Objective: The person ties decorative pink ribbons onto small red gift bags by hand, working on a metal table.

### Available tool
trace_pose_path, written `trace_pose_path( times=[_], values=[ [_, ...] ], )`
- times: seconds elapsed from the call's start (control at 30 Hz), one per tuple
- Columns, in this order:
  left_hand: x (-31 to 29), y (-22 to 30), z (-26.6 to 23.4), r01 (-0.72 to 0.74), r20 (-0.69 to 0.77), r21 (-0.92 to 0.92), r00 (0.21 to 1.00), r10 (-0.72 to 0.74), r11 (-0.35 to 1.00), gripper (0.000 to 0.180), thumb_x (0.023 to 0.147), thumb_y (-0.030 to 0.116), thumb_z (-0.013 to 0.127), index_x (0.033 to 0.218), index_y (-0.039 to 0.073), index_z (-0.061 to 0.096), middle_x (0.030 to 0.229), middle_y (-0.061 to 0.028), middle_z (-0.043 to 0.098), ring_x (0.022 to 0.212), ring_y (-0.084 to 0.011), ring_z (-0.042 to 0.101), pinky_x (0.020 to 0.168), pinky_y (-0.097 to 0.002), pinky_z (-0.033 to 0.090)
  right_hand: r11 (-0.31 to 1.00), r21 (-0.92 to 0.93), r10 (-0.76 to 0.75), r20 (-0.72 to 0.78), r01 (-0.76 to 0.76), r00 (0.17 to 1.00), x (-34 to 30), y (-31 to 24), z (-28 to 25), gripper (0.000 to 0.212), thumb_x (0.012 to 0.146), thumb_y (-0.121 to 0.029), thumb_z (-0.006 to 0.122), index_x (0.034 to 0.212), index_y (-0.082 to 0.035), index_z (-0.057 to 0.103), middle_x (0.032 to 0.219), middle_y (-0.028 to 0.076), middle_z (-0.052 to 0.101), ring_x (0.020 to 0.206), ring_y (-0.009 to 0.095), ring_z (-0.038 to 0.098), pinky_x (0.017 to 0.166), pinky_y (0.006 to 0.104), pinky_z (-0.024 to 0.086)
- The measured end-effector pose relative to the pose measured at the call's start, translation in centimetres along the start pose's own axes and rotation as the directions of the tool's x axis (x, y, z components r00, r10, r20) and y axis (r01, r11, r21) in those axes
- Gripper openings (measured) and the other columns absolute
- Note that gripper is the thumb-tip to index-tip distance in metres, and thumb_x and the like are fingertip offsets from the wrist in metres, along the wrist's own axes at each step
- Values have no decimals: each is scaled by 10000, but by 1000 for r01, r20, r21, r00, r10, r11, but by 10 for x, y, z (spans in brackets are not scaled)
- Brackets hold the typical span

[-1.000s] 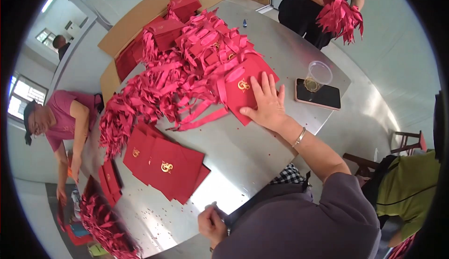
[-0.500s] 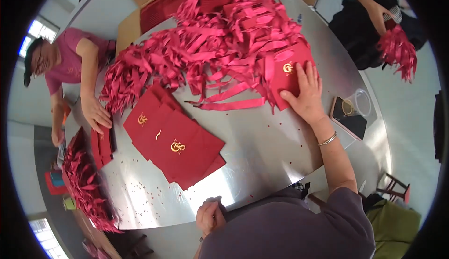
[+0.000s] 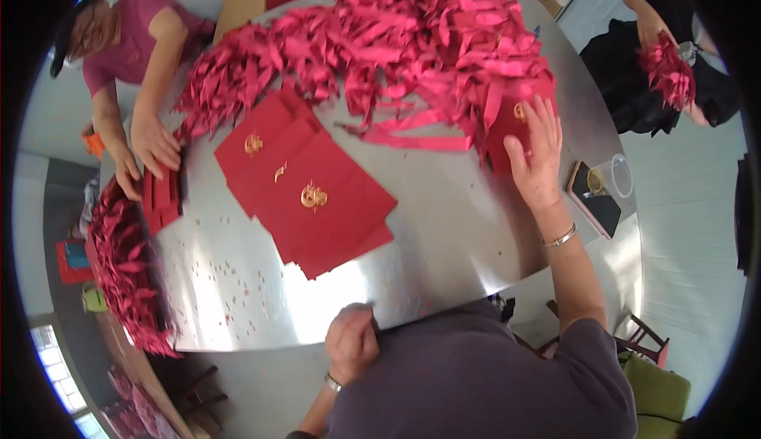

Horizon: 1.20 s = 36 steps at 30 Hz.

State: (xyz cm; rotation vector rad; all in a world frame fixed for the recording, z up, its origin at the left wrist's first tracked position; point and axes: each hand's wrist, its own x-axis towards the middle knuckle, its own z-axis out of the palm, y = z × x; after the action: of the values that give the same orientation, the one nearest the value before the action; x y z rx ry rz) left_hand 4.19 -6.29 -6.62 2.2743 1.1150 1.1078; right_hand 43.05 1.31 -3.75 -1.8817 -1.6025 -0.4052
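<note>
The right hand (image 3: 539,154) is open and grips nothing: its fingers stand a little apart, the thumb wider, over a red bag (image 3: 499,142) near the table's right edge. Whether the palm presses the bag or floats just above it, I cannot tell. The hand hides the bag's right part and some of its gold emblem; ribbons cover the upper end.

The left hand (image 3: 351,340) is at the near edge, against the body, its fingers curled in. Whether they hold anything cannot be seen.

Beyond the bag, a heap of pink ribbons (image 3: 380,51) spreads along the far side of the table (image 3: 444,225), burying what lies beneath. A fanned pile (image 3: 333,221) of red bags lies between heap and near edge; one emblem in it is mostly covered. Right of the bag, at the right edge, a phone (image 3: 606,215) lies under or behind a clear cup (image 3: 622,176); a small golden thing there is hard to make out.

By the left edge, a co-worker's hands (image 3: 156,147) reach a small red stack (image 3: 165,200), partly hiding it. Near the left corner is a ribbon-topped bundle (image 3: 123,265), with red specks (image 3: 214,280) scattered beside it. Past the far edge, a cardboard box (image 3: 244,1) is cut off by the frame. At upper right, another person holds a ribbon bunch (image 3: 670,70), blurred.
</note>
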Motion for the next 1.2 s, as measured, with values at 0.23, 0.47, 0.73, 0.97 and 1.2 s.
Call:
trace_pose_path(
  times=[0.23, 0.47, 0.73, 0.97, 1.2],
  values=[
    [6, -8, 5, 27, -46, -90, 998, -31, 996, 227, 719, -105, 642, 916, 8, 652, 881, -144, 652, 788, -303, 646, 701, -368, 539, 939, 239, -277, 108, 246, 955, 32, -70, 49, 470, 813, -181, 651, 1251, -42, 555, 1317, 179, 537, 1213, 352, 507, 1009, 467, 407],
    [-7, -9, 5, -26, -63, 0, 998, 26, 1000, 236, 709, -65, 643, 916, 45, 671, 849, -140, 671, 784, -313, 664, 713, -390, 556, 959, 66, -284, 278, 277, 918, 37, -119, 93, 107, 799, -171, 606, 802, -65, 596, 823, 141, 607, 792, 338, 619, 676, 471, 510],
    [-49, -58, 37, -183, -57, 21, 981, 183, 983, 349, 797, -83, 629, 1137, -18, 584, 742, -154, 602, 624, -291, 583, 590, -325, 491, 857, 513, -8, 114, -52, 993, 32, -117, 55, 148, 870, -182, 606, 900, -45, 560, 869, 174, 633, 792, 378, 625, 667, 484, 500],
    [-41, -47, 23, 270, 86, -301, 963, -256, 915, 261, 940, 11, 540, 1194, -47, 542, 890, -120, 634, 674, -143, 557, 622, -254, 484, 739, 654, -248, 41, 162, 968, -7, -166, 4, 114, 899, -152, 607, 986, -78, 602, 813, 101, 617, 732, 301, 626, 633, 414, 499],
    [21, 22, -14, 561, 195, -699, 746, -637, 443, 281, 1007, 211, 498, 1169, -10, 561, 725, -45, 594, 579, -110, 527, 521, -248, 436, 634, 686, -620, 176, 356, 765, -89, -197, 0, 143, 885, -215, 529, 940, -106, 605, 772, 29, 585, 720, 226, 614, 659, 356, 466]
  ],
)
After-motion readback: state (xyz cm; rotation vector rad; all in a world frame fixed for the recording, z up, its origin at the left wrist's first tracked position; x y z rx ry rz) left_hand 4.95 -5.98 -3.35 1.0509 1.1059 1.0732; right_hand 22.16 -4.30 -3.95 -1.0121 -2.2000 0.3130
